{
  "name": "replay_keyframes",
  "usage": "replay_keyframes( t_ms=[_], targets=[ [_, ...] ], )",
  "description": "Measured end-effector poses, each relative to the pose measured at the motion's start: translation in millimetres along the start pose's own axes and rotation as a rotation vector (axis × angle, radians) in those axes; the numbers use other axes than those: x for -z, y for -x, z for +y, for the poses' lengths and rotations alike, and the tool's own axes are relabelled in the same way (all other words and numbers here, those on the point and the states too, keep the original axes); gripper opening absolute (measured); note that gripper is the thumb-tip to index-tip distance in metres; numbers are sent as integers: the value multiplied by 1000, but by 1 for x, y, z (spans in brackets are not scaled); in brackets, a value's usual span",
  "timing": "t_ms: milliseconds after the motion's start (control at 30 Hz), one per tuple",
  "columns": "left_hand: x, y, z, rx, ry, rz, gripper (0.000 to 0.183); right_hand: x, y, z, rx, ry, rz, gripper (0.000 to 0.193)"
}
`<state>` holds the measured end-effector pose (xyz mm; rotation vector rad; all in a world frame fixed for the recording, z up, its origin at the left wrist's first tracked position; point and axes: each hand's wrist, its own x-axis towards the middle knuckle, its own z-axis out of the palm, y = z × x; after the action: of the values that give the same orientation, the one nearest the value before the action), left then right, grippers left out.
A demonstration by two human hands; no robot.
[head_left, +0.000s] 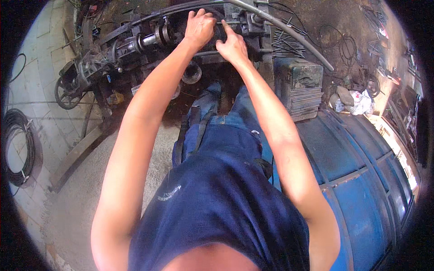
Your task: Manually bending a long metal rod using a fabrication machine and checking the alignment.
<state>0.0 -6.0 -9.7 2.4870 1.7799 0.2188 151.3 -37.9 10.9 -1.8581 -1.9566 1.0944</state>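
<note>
Both my arms reach forward over a dark, greasy lathe-like machine (140,43). My left hand (200,29) is closed above the middle of it, fingers curled down; what they grip is hidden beneath them. Just right of it, my right hand (233,47) has its index finger stretched out and its thumb apart, the fingertip at a thin metal rod (233,22). That rod runs toward a metal block (254,22) on the machine's right part. In front of both hands, a long grey pipe (285,29) slants down to the right.
A spoked handwheel (68,92) sticks out at the machine's left end. Right of my legs stand a dark ribbed metal box (304,88) and a large blue metal casing (357,198). Bundled metal rods (289,44) lie beyond. A coiled black hose (18,147) rests on the left floor.
</note>
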Motion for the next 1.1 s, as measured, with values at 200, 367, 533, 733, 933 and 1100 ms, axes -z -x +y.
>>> replay_keyframes(
  t_ms=[200, 367, 533, 733, 933, 1100],
  targets=[
    [2, -2, 2, -4, -8, -26, 15, 12, -13, 2, 100, 399, -123, 67],
    [-1, 0, 1, -9, 13, 25, 13, 20, -15, 5, 153, 446, -209, 68],
    [-1, 1, -1, -18, 29, 31, 12, 27, -7, 6, 165, 445, -242, 71],
    [2, -1, 1, 15, -12, -73, 31, 24, -22, 7, 161, 447, -254, 67],
    [0, -1, 0, 13, -4, -72, 33, 17, -33, 6, 186, 471, -265, 58],
    [-2, 0, -1, 8, -61, -70, 31, 21, -27, 2, 264, 474, -227, 52]
  ],
)
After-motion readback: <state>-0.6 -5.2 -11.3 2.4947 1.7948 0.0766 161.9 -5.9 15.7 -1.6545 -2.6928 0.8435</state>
